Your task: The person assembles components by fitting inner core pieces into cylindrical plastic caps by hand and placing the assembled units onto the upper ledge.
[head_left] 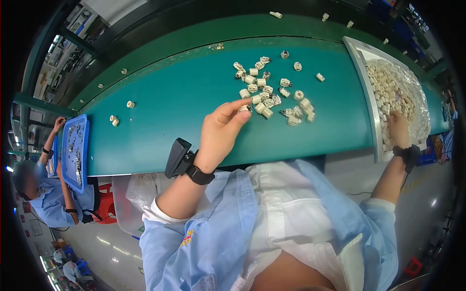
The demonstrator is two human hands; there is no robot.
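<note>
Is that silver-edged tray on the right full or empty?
Well filled, not empty: small cream parts lie heaped in the tray, with clear plastic along one side and the right hand among them.

I count my left hand (218,133) and right hand (399,128): 2 | my black wristbands (200,175): 2 | filled blue tray (85,155): 1 | metal-rimmed tray (365,87): 1 | loose white pieces (261,82): roughly thirty | heaped pieces (388,80): uncountable

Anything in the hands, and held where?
Left hand: small white part, pinched between thumb and forefinger; exact spot unclear. Right hand, among loose pieces: cannot tell.
</note>
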